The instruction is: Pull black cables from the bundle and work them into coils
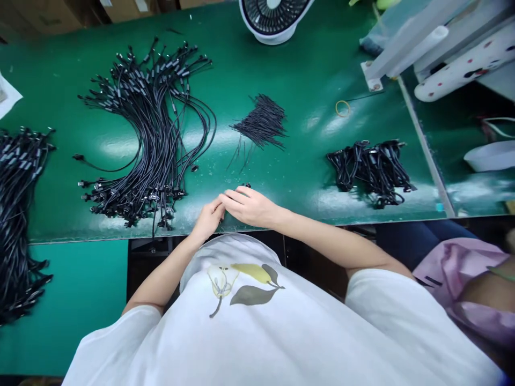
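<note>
Two hands meet at the near edge of the desk, cables on both sides

The near edge of the green desk [300,182] runs just under the wrists, with the white shirt [261,332] close against it. Green surface shows from the right hand [250,207] across to the bundles of folded black cables [370,171], and a narrower strip lies between the left hand [208,219] and the large spread of black cables [155,123]. A few connectors of that spread reach the near edge, one hanging over it. Another cable pile [20,177] crosses onto a lower green surface [80,305] at far left. Beyond, a fan [276,24] stands at the top and a metal frame [406,48] bounds the right.

Both hands have their fingers bent inward and touching, the right partly over the left. A small black piece [247,185] shows just past the right hand's knuckles; the rest is hidden, so how firmly either hand grips it cannot be told. The heap of thin black ties [261,122] lies ahead of the hands, well within the desk.

White labels [141,5] on the cardboard boxes [124,10] at the back are too small to read.
</note>
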`<state>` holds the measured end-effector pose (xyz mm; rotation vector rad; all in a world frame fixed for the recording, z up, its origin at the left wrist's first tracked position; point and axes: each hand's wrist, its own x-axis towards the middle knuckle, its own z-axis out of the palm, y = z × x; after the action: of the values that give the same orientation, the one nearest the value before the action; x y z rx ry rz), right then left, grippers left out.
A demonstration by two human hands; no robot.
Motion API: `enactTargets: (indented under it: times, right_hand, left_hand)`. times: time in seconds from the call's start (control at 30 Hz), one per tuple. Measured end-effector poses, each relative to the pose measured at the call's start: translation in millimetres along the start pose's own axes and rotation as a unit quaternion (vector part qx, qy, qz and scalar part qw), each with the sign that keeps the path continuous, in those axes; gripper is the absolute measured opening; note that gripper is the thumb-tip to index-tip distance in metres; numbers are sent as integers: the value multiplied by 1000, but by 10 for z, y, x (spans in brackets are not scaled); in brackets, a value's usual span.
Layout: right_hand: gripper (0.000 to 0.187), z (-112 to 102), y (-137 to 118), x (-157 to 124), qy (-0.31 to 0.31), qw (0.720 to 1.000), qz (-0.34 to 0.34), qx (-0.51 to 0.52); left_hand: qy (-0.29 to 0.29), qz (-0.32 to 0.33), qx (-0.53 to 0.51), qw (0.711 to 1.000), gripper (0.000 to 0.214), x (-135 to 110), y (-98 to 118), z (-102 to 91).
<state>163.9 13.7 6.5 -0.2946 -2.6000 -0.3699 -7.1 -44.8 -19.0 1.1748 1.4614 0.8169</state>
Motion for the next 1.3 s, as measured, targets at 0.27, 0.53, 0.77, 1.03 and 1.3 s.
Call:
enactTargets:
  times: [0.27,0.53,0.77,1.03,1.3]
  right_hand:
    - [22,-125,87,76,-75,981,-180,22]
    - [23,-205,52,90,-117,979,-163,24]
    - [24,-136,24,-25,-146,975,-160,47]
    - [26,-221,18,-8,-122,978,-162,45]
    - [27,-210,-205,-55,-179,975,-128,-30]
  left_hand:
    - [-128,-93,-101,982,27,-65,-57,-96]
    - [-175,-129,-142,966,34,-109,-33,-46]
    - [-186,-162,-220,944,29,-141,-33,-45]
    - [-152,-212,-307,915,26,-157,-49,1]
    - [-123,-158,-211,957,23,-98,-124,85]
